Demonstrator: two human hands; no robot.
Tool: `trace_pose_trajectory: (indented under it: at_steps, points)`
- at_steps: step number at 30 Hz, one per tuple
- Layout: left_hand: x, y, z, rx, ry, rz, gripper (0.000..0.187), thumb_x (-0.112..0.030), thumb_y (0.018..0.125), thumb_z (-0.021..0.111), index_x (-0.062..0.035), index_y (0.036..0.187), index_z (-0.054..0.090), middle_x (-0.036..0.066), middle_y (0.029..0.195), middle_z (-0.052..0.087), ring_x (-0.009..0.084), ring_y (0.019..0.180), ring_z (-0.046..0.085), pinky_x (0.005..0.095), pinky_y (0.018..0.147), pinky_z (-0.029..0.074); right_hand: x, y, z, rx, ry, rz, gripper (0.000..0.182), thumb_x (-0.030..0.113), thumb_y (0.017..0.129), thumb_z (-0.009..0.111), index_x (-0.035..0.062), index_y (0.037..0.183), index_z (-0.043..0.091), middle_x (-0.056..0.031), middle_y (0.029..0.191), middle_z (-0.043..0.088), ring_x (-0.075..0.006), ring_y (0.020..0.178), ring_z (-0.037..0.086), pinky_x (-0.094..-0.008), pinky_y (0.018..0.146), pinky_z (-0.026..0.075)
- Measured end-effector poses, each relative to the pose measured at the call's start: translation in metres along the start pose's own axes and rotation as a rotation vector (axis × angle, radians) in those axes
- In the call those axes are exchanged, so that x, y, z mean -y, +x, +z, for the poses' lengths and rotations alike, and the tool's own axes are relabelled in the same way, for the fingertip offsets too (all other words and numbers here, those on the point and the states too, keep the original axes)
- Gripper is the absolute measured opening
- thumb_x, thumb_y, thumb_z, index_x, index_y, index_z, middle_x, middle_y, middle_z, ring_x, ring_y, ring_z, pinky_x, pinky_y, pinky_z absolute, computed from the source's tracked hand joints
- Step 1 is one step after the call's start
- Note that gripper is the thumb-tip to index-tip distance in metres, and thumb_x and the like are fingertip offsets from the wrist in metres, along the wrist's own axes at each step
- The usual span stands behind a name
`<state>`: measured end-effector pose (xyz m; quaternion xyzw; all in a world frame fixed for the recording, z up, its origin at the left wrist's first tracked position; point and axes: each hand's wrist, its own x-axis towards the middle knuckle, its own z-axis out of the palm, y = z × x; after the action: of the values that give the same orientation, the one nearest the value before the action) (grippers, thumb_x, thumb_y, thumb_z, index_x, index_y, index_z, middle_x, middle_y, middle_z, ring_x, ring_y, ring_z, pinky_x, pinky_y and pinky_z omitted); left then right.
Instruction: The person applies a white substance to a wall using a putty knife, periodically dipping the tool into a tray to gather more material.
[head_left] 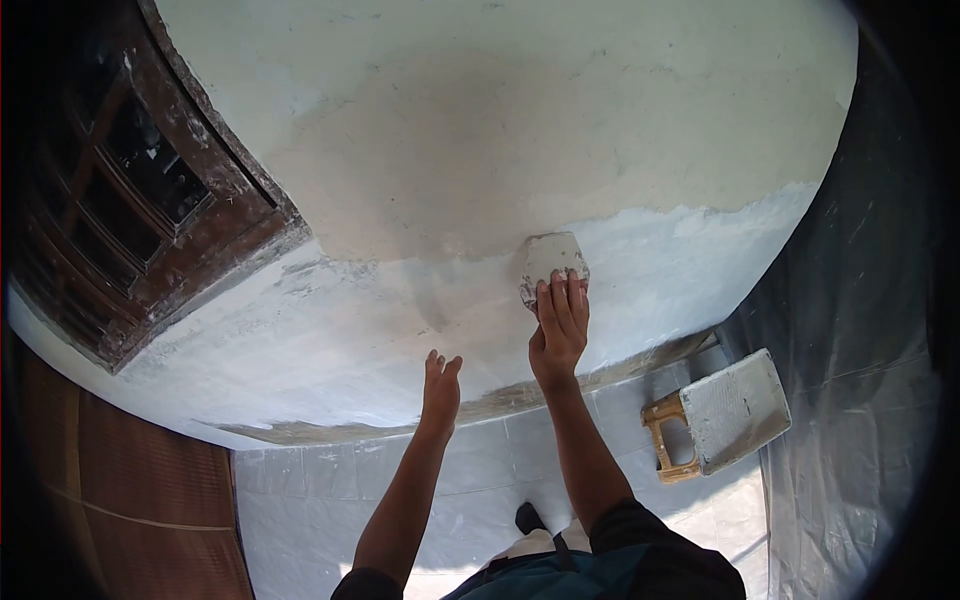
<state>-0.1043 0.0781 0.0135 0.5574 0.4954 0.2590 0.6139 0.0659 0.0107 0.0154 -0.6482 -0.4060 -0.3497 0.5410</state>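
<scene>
My right hand (562, 325) is raised to the wall (420, 150), its fingers pressed on a flat, roughly six-sided pad or block (555, 260) smeared with pale material. The pad lies against the wall where the greenish-beige upper part meets a whiter lower band. To the left and lower, my left hand (441, 390) is held up before the white band with its fingers apart and nothing in them. I cannot make out whether its fingertips touch the wall.
A brown framed window (150, 200) with dark panes is at the upper left. At the lower right, a whitish tray (735, 410) rests on a yellow-brown stool (670, 440). Plastic sheeting (850, 440) hangs at the right; reddish-brown panels (150, 470) stand lower left.
</scene>
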Motion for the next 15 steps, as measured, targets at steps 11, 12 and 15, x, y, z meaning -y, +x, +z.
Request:
trace_pose_trajectory:
  at_steps: [11,12,15]
  points:
    - [0.023,0.006,-0.031,0.039,0.129,-0.096,0.067,-0.026,0.092,0.049,0.0025,0.143,0.016,0.025,0.148,0.020,0.0319,0.139,0.020,0.0375,0.111,0.017,-0.006,-0.023,0.052,-0.092,-0.164,0.016,0.035,-0.001,0.082,0.056,0.0093,0.115,0.063,-0.0089,0.127,0.056,-0.0333,0.124,0.046,-0.0465,0.099,0.035]
    - [0.024,0.007,-0.033,0.039,0.138,-0.095,0.067,-0.026,0.092,0.049,0.0025,0.143,0.016,0.025,0.148,0.020,0.0319,0.139,0.020,0.0375,0.111,0.017,-0.007,-0.025,0.054,-0.088,-0.188,0.006,0.035,-0.001,0.083,0.056,0.0099,0.115,0.063,-0.0082,0.127,0.057,-0.0329,0.124,0.046,-0.0453,0.099,0.034]
    - [0.027,0.010,-0.033,0.051,0.106,-0.100,0.067,-0.027,0.092,0.049,0.0032,0.143,0.017,0.026,0.148,0.019,0.0322,0.139,0.018,0.0376,0.111,0.016,-0.009,-0.034,0.054,-0.079,-0.187,-0.010,0.035,0.000,0.083,0.056,0.0103,0.116,0.063,-0.0074,0.128,0.056,-0.0320,0.124,0.047,-0.0442,0.099,0.032]
